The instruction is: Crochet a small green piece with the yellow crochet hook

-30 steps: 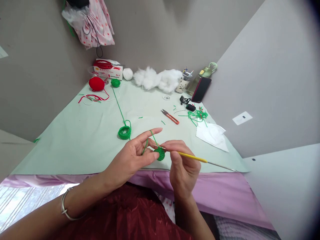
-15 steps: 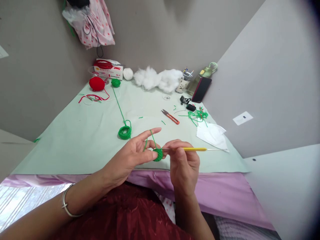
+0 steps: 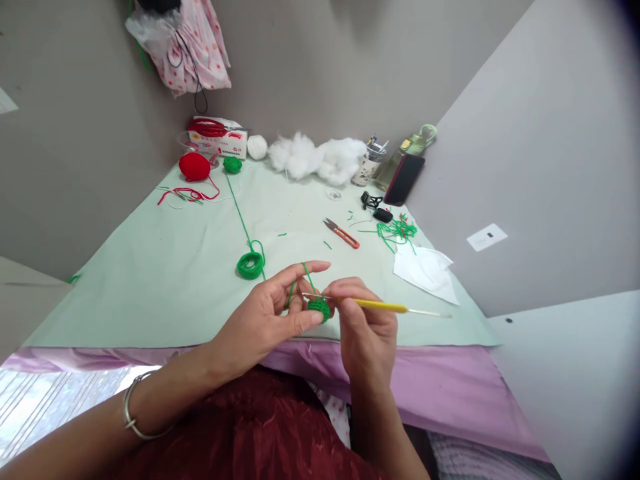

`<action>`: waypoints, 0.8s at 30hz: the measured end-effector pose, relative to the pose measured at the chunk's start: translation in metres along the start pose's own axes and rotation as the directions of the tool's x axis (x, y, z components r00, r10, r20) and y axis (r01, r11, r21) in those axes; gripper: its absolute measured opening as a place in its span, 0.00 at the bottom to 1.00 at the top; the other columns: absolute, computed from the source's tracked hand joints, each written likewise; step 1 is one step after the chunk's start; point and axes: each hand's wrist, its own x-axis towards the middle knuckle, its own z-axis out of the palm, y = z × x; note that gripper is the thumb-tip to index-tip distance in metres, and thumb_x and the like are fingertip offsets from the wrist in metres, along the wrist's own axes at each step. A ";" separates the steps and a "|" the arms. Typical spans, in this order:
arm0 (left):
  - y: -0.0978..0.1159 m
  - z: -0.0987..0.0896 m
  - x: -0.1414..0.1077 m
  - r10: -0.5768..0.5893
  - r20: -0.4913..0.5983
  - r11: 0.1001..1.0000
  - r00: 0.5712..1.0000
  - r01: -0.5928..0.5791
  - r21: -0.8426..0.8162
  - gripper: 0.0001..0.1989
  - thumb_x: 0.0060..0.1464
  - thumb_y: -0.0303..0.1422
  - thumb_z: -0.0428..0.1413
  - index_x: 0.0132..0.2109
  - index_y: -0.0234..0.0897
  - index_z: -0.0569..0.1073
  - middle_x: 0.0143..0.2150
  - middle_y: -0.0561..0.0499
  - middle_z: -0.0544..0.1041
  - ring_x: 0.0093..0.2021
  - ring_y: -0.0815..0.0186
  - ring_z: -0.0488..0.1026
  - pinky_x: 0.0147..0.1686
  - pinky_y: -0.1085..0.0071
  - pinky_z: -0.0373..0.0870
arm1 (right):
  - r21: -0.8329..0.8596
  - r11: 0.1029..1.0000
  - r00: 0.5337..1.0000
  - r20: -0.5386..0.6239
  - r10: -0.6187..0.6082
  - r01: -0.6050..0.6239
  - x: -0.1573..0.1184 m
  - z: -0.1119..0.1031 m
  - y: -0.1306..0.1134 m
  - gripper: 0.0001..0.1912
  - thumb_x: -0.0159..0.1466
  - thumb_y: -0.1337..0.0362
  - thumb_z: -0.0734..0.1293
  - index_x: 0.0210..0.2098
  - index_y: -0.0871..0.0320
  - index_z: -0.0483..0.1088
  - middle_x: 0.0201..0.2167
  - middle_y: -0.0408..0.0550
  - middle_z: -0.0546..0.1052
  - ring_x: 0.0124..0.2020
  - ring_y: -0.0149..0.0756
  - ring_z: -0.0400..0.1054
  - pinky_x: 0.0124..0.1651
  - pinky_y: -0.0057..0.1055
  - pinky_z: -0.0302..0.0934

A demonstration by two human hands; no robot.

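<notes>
Between the thumb and fingers of my left hand (image 3: 273,310) is a small round green crochet piece (image 3: 319,307). Green yarn runs up from it over my raised left index finger. My right hand (image 3: 369,320) is closed around a crochet hook (image 3: 383,306) with a yellow handle. The hook's thin metal tip points left, just above the top edge of the piece. Whether yarn is caught on the tip is too small to tell. Left of my hands lies a coil of green yarn (image 3: 250,265), its strand leading back to a green yarn ball (image 3: 233,165).
Orange-handled thread snips (image 3: 341,233) lie beyond my hands. Along the back are a red yarn ball (image 3: 195,167), a white yarn ball (image 3: 257,147), white stuffing (image 3: 317,159), and a pen cup (image 3: 367,167). At right are a phone (image 3: 405,180), green yarn scraps (image 3: 397,230) and a white cloth-like sheet (image 3: 424,272).
The crochet hook has tilted, its handle end dropping and its tip rising slightly and moving left. My left hand and the crochet piece have shifted a little to the right, the piece turning.
</notes>
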 end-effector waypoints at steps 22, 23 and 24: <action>0.002 -0.001 -0.003 0.172 -0.115 0.950 0.978 -0.134 0.281 0.18 0.59 0.30 0.64 0.56 0.44 0.79 0.38 0.53 0.74 0.44 0.61 0.73 0.55 0.61 0.68 | -0.269 0.942 0.978 0.114 -0.173 0.198 0.000 -0.006 -0.014 0.11 0.74 0.69 0.62 0.42 0.53 0.76 0.36 0.47 0.80 0.37 0.36 0.74 0.40 0.35 0.70; 0.001 0.000 -0.004 0.218 -0.130 0.929 0.967 -0.165 0.331 0.17 0.59 0.29 0.64 0.55 0.44 0.80 0.39 0.52 0.75 0.45 0.60 0.73 0.56 0.61 0.68 | -0.360 0.893 0.960 0.164 -0.226 0.271 -0.002 -0.006 -0.015 0.12 0.74 0.71 0.62 0.44 0.53 0.76 0.37 0.48 0.81 0.39 0.37 0.75 0.42 0.36 0.71; 0.000 0.001 -0.004 0.264 -0.138 0.906 0.955 -0.197 0.375 0.17 0.58 0.29 0.64 0.54 0.45 0.80 0.39 0.52 0.76 0.46 0.59 0.74 0.56 0.60 0.67 | -0.443 0.826 0.935 0.220 -0.277 0.349 -0.005 -0.006 -0.015 0.13 0.73 0.73 0.62 0.47 0.52 0.76 0.39 0.49 0.81 0.40 0.38 0.76 0.42 0.37 0.72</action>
